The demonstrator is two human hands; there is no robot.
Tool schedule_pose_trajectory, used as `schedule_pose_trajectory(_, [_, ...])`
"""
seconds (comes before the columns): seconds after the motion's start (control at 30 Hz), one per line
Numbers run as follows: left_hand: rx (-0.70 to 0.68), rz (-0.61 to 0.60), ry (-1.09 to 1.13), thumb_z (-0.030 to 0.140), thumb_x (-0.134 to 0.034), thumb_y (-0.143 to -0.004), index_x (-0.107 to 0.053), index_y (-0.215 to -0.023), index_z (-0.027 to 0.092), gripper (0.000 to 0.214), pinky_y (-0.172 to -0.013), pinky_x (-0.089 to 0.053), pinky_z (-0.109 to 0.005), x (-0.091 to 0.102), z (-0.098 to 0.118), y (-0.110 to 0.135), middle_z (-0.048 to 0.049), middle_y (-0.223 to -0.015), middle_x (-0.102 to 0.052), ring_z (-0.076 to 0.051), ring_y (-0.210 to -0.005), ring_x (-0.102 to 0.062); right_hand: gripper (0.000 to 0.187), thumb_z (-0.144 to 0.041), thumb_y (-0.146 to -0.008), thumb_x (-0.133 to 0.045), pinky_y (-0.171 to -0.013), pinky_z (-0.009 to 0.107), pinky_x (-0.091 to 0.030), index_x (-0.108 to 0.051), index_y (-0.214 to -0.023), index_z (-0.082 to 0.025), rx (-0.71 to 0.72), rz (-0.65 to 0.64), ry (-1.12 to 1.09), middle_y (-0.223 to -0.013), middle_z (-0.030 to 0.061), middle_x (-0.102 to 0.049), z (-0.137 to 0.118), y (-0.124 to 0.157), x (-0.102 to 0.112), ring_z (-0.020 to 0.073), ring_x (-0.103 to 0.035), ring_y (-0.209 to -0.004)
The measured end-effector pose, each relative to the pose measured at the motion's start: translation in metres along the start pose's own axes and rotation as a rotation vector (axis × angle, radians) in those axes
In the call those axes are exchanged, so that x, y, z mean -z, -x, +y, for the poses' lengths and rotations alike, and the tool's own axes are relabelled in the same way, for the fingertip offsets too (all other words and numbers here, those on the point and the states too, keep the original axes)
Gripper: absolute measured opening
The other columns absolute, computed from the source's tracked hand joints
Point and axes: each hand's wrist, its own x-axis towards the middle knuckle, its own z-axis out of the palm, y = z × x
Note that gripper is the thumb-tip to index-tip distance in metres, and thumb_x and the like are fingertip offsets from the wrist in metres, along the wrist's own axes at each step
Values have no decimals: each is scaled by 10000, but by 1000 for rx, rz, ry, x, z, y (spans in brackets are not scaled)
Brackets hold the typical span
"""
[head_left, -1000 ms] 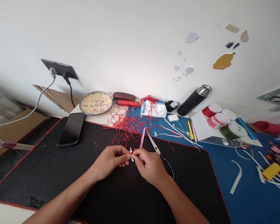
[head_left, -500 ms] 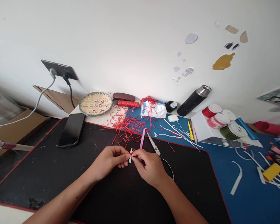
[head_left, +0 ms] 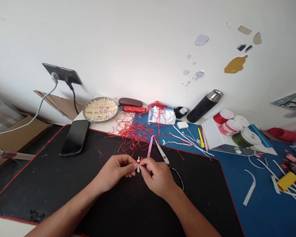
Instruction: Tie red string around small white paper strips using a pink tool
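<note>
Cord bundle (head_left: 138,169): one, small, white, roughly upright between the two hands, above the black mat (head_left: 113,210).
Red tie (head_left: 138,162): one, across the bundle's middle, already in place; whether it is knotted or drawn tight cannot be told at this size.
Red end: one, short, standing out beside the right fingertips; not trimmed flush, as far as shows.
Left hand (head_left: 120,169): thumb and forefinger pinched closed on the bundle's left side, other fingers curled.
Right hand (head_left: 159,176): thumb and forefinger pinched closed at the bundle's right side; whether on white cord or red tie, too small to tell.
Scissors (head_left: 164,157): one pair, lying just beyond the right hand, not in use.
Purple strip (head_left: 150,146): one, beside the scissors.
Red scraps (head_left: 133,130): many, loose, beyond the hands.
Red spool (head_left: 134,109): one, lying near the wall.
Basket (head_left: 85,113): one, woven, holding small red-and-white pieces, details indistinct.
Progress: tying seems well advanced; how much remains cannot be told.
</note>
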Motion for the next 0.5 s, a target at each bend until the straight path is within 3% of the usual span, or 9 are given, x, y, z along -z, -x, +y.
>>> schedule_pose_trajectory(0.5, [-51,4,-80,526,-735,-809,-734,-786,167,359,-645,-513,-277,1,0,2,-29,-695,-694,-170,-652,-612,108,-228,-967,-549,-497,238,-306,-653,-955,-201,-17,-36,-26,-514,-69,-526,0,1,1,105,-484,-422])
